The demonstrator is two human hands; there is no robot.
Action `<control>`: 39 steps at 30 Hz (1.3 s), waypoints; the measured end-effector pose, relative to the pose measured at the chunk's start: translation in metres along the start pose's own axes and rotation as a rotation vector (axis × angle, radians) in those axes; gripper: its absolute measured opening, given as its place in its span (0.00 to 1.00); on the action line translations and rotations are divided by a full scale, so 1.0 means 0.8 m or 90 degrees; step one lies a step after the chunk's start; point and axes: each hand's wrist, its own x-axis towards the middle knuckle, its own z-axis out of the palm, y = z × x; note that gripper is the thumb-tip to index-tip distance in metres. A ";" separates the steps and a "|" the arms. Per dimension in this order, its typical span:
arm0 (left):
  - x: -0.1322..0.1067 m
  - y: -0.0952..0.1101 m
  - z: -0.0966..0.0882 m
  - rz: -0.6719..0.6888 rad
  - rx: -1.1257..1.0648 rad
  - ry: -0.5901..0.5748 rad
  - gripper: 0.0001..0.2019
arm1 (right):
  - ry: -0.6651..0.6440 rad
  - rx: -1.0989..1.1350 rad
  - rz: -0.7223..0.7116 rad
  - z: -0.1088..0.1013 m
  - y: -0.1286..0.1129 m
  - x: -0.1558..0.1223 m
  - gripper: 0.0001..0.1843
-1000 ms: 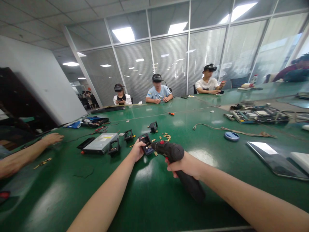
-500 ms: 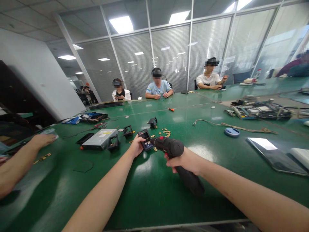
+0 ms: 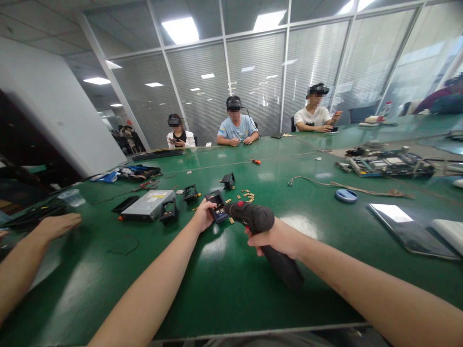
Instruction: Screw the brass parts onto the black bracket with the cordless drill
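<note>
My left hand (image 3: 205, 215) is closed on the near left side of a black plastic housing (image 3: 219, 213), tilted on the green table. Small metal pieces show inside it. My right hand (image 3: 275, 237) wraps the grip of a black cordless screwdriver (image 3: 253, 216) with a red button on top. The tool's nose points left at the housing's right part; I cannot tell whether the tip touches anything. Several small brass plates (image 3: 248, 194) lie loose just beyond. Similar black housings stand nearby: one behind (image 3: 228, 181), two to the left (image 3: 190, 193), (image 3: 168, 211).
A grey disc drive (image 3: 148, 205) lies left. A co-worker's hand (image 3: 60, 225) rests near a clear plastic cup (image 3: 71, 197). Rightward are a blue round lid (image 3: 346, 195), a cord (image 3: 372, 190), a tablet (image 3: 408, 231) and circuit boards (image 3: 390, 163). Several people sit across the table (image 3: 231, 308).
The screwdriver's nose has shifted slightly left, closer over the housing. The co-worker's hand at the left has let go of the plastic cup and drawn back from it.
</note>
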 end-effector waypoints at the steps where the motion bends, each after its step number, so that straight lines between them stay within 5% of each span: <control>1: 0.001 0.000 -0.001 -0.006 -0.005 0.002 0.25 | -0.001 0.001 -0.002 0.000 0.000 0.000 0.14; 39: -0.014 0.012 0.021 -0.015 -0.014 0.037 0.21 | 0.003 -0.010 -0.010 -0.001 0.000 0.001 0.14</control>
